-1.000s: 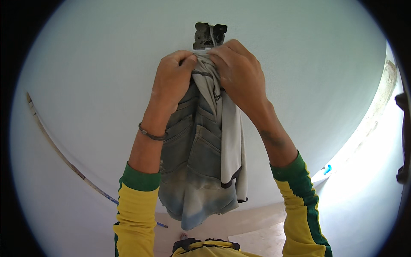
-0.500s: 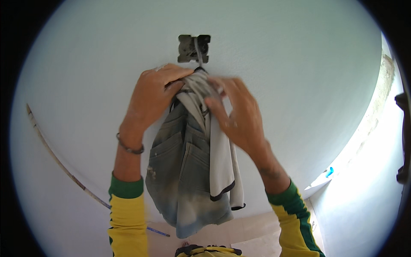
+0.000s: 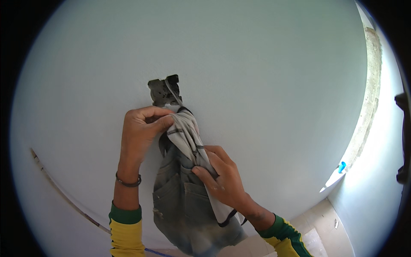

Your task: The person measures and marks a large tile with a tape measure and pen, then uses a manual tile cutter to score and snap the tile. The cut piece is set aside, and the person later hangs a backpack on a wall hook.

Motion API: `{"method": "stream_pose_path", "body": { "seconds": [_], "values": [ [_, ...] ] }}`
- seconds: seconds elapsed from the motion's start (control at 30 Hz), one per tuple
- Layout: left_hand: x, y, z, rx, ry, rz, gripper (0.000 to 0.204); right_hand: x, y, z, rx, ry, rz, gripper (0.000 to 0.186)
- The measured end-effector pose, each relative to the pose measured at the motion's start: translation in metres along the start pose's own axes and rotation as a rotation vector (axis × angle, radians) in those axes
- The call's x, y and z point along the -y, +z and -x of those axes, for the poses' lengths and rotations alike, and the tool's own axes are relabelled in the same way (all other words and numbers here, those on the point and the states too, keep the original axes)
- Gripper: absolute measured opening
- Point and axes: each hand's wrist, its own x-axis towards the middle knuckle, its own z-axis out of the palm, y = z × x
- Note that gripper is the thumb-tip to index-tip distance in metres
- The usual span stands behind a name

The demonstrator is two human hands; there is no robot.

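Note:
A light grey shirt with dark trim point(image 3: 183, 133) and a pair of worn grey-blue jeans point(image 3: 173, 195) hang together on the wall. They are bunched just below a strip-like cable point(image 3: 173, 92) that comes out of a square wall box point(image 3: 162, 91). With thumb and fingers closed, my left hand point(image 3: 143, 130) pinches the upper edge of the shirt near the box. Lower down, my right hand point(image 3: 220, 177) is closed round the shirt's folds, its thumb in front and its fingertips partly hidden by cloth. The jeans hang behind and below the shirt.
A thin stick point(image 3: 64, 195) leans along the pale wall at left. On the right, a blue cup-like object point(image 3: 342, 167) sits on the ledge of a bright window opening. Floor tiles point(image 3: 319, 218) show at the lower right, and a blue rod point(image 3: 156, 252) lies at the bottom.
My right hand has moved down the shirt and closed on its folds. My left hand stays at the top of the cloth. The view has shifted, so the wall box appears lower and further left.

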Motion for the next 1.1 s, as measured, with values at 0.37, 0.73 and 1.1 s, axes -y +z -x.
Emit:
{"method": "stream_pose_path", "body": {
  "seconds": [0.37, 0.73, 1.1],
  "values": [
    [-0.006, 0.003, -0.008, 0.049, 0.04, -0.138, 0.011, -0.001, 0.024, 0.004, -0.132, 0.077, -0.076, 0.025],
    [0.008, -0.005, -0.001, 0.052, 0.092, -0.188, 0.015, 0.0, -0.01, 0.115, -0.144, 0.235, 0.095, 0.049],
    [-0.001, -0.002, -0.009, 0.009, 0.002, -0.115, 0.011, -0.033, -0.005, 0.277, -0.216, 0.64, 0.008, 0.037]
  ]
}}
